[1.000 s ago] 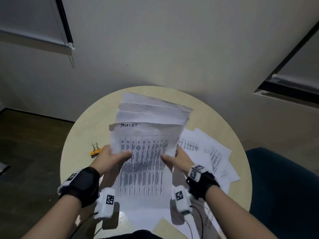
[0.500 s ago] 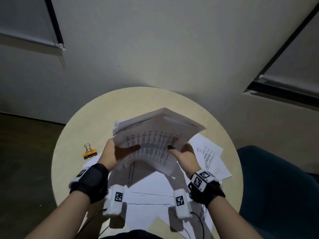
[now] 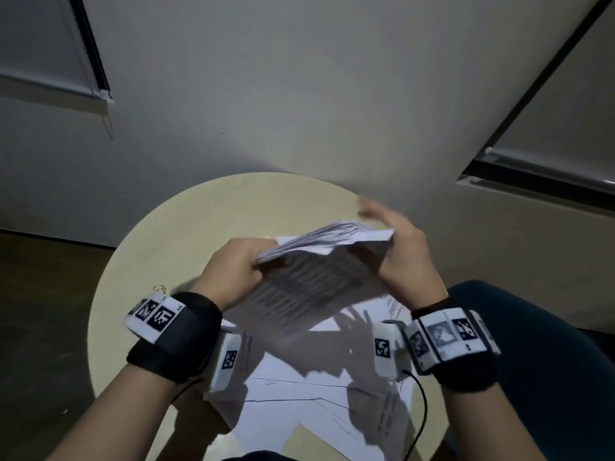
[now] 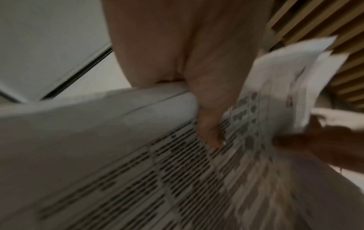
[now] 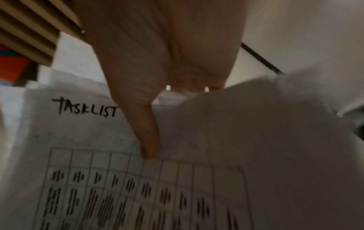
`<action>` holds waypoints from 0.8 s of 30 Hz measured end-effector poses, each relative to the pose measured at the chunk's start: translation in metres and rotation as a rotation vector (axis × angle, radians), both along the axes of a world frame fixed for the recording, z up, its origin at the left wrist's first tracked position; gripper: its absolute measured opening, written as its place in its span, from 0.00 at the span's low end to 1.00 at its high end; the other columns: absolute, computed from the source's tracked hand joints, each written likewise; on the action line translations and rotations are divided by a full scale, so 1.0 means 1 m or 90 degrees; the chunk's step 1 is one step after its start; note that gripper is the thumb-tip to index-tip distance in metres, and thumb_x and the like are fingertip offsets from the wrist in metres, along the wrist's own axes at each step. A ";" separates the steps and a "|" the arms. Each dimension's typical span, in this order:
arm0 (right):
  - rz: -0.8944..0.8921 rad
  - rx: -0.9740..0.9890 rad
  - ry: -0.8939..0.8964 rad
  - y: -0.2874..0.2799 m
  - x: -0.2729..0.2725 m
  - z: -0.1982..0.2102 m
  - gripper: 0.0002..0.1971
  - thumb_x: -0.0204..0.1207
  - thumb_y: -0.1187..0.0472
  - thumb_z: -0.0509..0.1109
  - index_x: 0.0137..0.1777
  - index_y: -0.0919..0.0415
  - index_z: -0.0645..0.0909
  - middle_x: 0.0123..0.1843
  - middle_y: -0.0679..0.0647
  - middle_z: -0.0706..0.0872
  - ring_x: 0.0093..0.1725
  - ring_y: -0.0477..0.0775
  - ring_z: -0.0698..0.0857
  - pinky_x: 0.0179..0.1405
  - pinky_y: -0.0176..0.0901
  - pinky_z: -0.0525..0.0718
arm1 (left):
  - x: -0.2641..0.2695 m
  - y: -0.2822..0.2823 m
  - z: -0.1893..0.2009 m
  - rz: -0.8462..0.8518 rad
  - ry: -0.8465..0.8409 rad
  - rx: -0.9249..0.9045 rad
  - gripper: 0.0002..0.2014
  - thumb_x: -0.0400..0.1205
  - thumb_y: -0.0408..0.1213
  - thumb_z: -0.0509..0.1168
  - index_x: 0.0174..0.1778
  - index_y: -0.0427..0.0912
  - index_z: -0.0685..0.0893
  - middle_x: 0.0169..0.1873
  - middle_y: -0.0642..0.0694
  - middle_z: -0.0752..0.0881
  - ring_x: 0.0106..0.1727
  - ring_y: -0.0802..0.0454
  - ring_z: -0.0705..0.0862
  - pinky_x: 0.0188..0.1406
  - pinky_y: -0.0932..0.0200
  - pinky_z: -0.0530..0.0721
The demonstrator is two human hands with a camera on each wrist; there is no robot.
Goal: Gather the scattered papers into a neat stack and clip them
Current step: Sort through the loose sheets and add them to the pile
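I hold a bundle of papers (image 3: 316, 281) tilted up on edge above the round pale table (image 3: 186, 234). My left hand (image 3: 238, 271) grips its left edge with curled fingers. My right hand (image 3: 404, 257) pinches its right edge, thumb in front and blurred fingers behind. The left wrist view shows my left thumb (image 4: 210, 132) on the printed sheet (image 4: 138, 179). The right wrist view shows my right thumb (image 5: 149, 140) on the front sheet (image 5: 98, 186), headed TASKLIST. Several loose sheets (image 3: 299, 394) lie on the table below. Only the wire handle of the binder clip (image 3: 159, 288) shows beside my left wristband.
A dark teal chair (image 3: 532, 327) stands close on the right of the table. A pale wall (image 3: 299, 111) rises just behind the table, with dark floor (image 3: 43, 311) to the left. Cables hang from both wrist cameras over the near table edge.
The bundle went from lying flat and fanned to standing on edge. Both hands shifted to its sides and rose. Its sheets have drawn closer together.
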State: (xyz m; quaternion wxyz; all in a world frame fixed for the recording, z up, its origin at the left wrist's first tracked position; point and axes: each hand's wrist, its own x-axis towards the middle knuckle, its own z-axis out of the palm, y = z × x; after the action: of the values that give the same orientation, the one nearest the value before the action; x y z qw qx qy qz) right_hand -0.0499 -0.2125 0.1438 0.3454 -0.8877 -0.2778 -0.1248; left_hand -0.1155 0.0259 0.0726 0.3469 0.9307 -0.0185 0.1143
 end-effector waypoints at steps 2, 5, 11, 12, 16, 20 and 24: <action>0.080 -0.004 0.168 -0.015 -0.003 -0.001 0.03 0.73 0.57 0.78 0.46 0.52 0.90 0.43 0.42 0.90 0.46 0.36 0.87 0.47 0.42 0.85 | -0.002 -0.004 0.016 -0.004 -0.009 0.093 0.14 0.74 0.31 0.63 0.27 0.55 0.76 0.28 0.53 0.82 0.37 0.45 0.82 0.34 0.51 0.79; 0.070 0.075 0.279 -0.033 -0.003 -0.021 0.05 0.75 0.62 0.76 0.38 0.60 0.91 0.33 0.51 0.89 0.35 0.38 0.82 0.35 0.37 0.78 | -0.004 -0.002 0.023 0.011 -0.036 0.115 0.08 0.75 0.35 0.65 0.39 0.54 0.86 0.34 0.55 0.87 0.40 0.49 0.83 0.33 0.56 0.75; -0.029 0.389 0.395 -0.036 -0.024 -0.061 0.05 0.73 0.77 0.72 0.43 0.71 0.89 0.29 0.52 0.89 0.25 0.54 0.86 0.24 0.40 0.84 | -0.013 0.023 -0.023 0.269 -0.025 -0.115 0.41 0.71 0.46 0.78 0.80 0.52 0.67 0.75 0.42 0.71 0.77 0.44 0.64 0.76 0.50 0.62; -0.045 0.450 0.441 -0.037 -0.025 -0.067 0.06 0.73 0.77 0.71 0.41 0.71 0.89 0.29 0.59 0.87 0.25 0.59 0.85 0.23 0.47 0.84 | -0.017 0.027 -0.030 0.327 0.039 -0.189 0.46 0.71 0.46 0.78 0.82 0.51 0.61 0.78 0.42 0.65 0.80 0.44 0.59 0.78 0.48 0.60; -0.119 0.426 0.418 -0.050 -0.019 -0.095 0.16 0.73 0.79 0.69 0.30 0.62 0.87 0.24 0.56 0.83 0.23 0.52 0.80 0.23 0.41 0.79 | -0.027 0.041 -0.067 0.327 0.226 -0.417 0.54 0.67 0.48 0.81 0.84 0.51 0.54 0.83 0.44 0.61 0.83 0.45 0.61 0.80 0.42 0.64; -0.075 0.396 0.371 -0.052 -0.023 -0.105 0.15 0.73 0.78 0.71 0.45 0.56 0.88 0.40 0.51 0.90 0.40 0.44 0.86 0.39 0.39 0.86 | -0.024 0.043 -0.080 0.280 0.171 -0.579 0.31 0.75 0.36 0.75 0.74 0.40 0.71 0.65 0.46 0.81 0.67 0.48 0.79 0.70 0.51 0.74; -0.123 0.370 0.428 -0.056 -0.018 -0.110 0.09 0.72 0.72 0.75 0.49 0.62 0.86 0.38 0.48 0.91 0.35 0.43 0.88 0.36 0.36 0.86 | -0.018 0.052 -0.074 0.273 0.094 -0.608 0.15 0.82 0.26 0.64 0.64 0.40 0.76 0.53 0.49 0.85 0.56 0.52 0.83 0.64 0.52 0.77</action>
State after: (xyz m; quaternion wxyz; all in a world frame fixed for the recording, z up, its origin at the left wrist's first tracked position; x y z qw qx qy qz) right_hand -0.0676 -0.2684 0.0335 0.6378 -0.7672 -0.0195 0.0658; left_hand -0.1331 0.0777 -0.0019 0.7017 0.6573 0.2507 0.1128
